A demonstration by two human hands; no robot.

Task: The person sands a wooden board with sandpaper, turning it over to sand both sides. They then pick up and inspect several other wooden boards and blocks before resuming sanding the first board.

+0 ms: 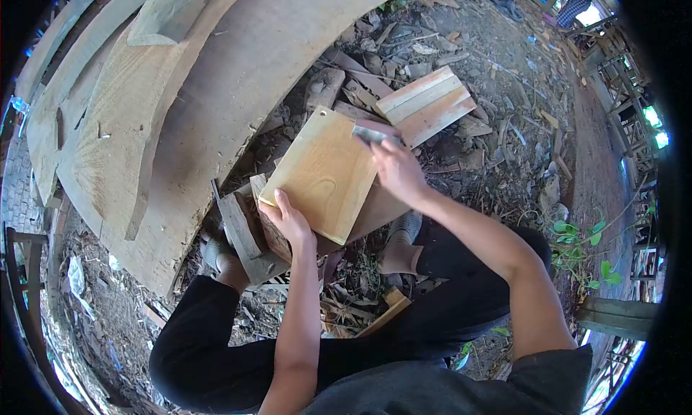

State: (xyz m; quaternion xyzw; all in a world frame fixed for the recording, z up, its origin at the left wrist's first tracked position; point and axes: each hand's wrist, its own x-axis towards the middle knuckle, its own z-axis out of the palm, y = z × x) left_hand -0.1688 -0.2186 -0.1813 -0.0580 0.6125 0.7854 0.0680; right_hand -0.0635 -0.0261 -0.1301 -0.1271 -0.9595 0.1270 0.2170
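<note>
A smooth, pale yellow wooden board lies tilted in front of me, with a small hole near its far corner. My left hand grips its near left edge, thumb on top and fingers out of sight beneath. At the board's right edge, my right hand is closed on a flat, grey and pinkish sanding block, somewhat blurred by motion. The board rests over rough wooden pieces between my feet.
A second board made of joined strips lies just beyond, on ground strewn with wood scraps. Large curved planks fill the left side. A leafy plant and a timber post stand at right.
</note>
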